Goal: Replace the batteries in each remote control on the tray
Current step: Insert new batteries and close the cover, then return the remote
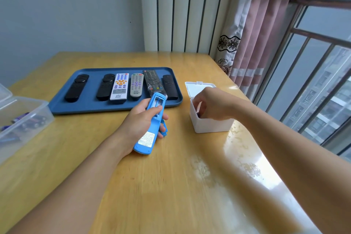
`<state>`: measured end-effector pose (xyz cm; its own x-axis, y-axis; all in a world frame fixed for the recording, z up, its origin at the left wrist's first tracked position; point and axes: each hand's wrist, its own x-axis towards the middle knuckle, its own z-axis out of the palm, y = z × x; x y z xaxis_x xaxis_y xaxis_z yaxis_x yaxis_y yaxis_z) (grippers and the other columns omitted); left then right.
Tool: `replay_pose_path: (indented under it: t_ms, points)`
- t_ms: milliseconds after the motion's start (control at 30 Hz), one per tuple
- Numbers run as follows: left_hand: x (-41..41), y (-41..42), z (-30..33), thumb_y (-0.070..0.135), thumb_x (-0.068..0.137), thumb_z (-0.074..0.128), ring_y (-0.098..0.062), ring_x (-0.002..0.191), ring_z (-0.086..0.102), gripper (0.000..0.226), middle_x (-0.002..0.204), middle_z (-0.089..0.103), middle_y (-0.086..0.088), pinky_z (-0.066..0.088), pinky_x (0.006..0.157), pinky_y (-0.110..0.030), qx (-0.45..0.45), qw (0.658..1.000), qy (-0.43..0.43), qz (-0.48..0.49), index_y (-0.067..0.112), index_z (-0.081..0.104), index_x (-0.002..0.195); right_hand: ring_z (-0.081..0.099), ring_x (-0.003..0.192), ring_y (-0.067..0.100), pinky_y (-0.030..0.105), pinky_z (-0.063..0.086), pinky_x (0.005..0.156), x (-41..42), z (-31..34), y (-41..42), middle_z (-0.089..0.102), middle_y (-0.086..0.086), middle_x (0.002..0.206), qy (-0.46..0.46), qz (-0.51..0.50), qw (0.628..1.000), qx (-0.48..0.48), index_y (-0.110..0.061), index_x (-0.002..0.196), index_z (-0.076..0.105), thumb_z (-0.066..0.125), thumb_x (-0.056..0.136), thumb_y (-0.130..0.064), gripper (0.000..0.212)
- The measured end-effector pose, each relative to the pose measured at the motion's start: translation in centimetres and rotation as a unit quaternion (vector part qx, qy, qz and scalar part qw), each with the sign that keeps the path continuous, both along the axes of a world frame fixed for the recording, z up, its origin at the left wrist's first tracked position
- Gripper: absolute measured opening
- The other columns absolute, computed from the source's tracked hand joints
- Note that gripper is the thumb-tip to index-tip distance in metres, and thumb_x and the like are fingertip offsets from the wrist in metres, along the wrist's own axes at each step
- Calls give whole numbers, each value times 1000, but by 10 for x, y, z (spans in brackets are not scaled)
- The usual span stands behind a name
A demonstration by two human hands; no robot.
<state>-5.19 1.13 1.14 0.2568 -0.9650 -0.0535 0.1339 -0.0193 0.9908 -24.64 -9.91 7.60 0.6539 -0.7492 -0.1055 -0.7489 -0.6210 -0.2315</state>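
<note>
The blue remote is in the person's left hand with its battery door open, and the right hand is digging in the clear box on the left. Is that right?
Nearly. The head view shows the left hand holding the blue remote, its battery bay open. But the right hand reaches into the small white box on the right, not the clear box.

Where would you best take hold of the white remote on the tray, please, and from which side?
Grip the white remote across its long edges near the near end, coming from above: it lies flat, face up, close between a black remote and a grey remote, so gaps there are slim.
</note>
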Motion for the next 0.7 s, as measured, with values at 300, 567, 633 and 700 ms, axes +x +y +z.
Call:
replay_pose_path:
  t_ms: [300, 567, 633, 700]
  points:
    - [2, -1, 0, 21, 102, 58, -23, 56, 64, 14, 84, 73, -10, 52, 46, -31, 5, 1000, 3, -1, 18, 62, 115, 67, 61, 12, 20, 55, 60, -17, 0, -3, 76, 5, 73, -250, -35, 959, 129, -10, 83, 72, 81, 77, 1, 15]
    - [5, 4, 11, 32, 104, 47, -25, 53, 63, 29, 87, 74, -14, 50, 45, -31, -18, 995, 90, 31, 9, 62, 114, 63, 64, 14, 19, 53, 58, 32, 7, 34, 69, 10, 82, -561, -25, 742, 367, -6, 110, 68, 68, 89, 3, 23]
    - [11, 7, 16, 35, 103, 48, -24, 51, 63, 36, 85, 74, -13, 50, 44, -30, -32, 991, 118, 60, 6, 62, 118, 61, 63, 10, 18, 53, 59, 53, -6, 44, 68, 5, 81, -581, -58, 683, 438, -6, 113, 69, 64, 92, 2, 23]
    - [18, 11, 19, 34, 103, 49, -23, 50, 63, 37, 82, 75, -11, 51, 43, -30, -37, 990, 114, 79, 4, 60, 121, 61, 66, 10, 17, 54, 61, 66, -15, 48, 69, 3, 82, -599, -88, 640, 473, -7, 114, 70, 63, 94, 0, 22]
